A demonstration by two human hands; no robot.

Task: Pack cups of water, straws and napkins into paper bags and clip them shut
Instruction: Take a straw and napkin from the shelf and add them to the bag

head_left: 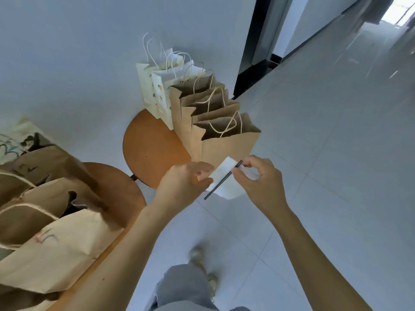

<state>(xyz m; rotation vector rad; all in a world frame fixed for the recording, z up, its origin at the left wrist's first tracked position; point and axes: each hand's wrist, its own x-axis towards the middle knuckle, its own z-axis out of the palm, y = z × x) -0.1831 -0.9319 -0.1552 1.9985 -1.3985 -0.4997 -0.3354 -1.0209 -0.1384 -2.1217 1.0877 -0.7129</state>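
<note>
- We take the front bag (226, 151) as the reference; it stands open at the top, with its cord handles up.
- The napkin (229, 187) is a white sheet held in the air just below the front bag, on the side nearer the person, with its top corner overlapping the bag's lower edge in the view.
- The straw (221, 181) is thin and black. It lies slantwise across the napkin, its upper end toward the front bag and its lower end past the napkin's lower edge.
- The left hand (186, 182) is below and left of the front bag. Its fingers are curled, and the thumb and forefinger close on the napkin's left edge.
- The right hand (262, 185) is below and right of the front bag. Its thumb and forefinger clamp the straw's upper end against the napkin, and the other fingers are curled behind.
- More brown bags (186, 113) stand open in a row right behind the front bag, touching one another.
- White bags (157, 90) stand beyond that row, farthest from the front bag, against the wall.
- The stool (152, 149) carries the whole row, and its bare round top shows left of the front bag.
- A second stool (125, 194) stands well left of and below the front bag, loaded with further bags (56, 254).
</note>
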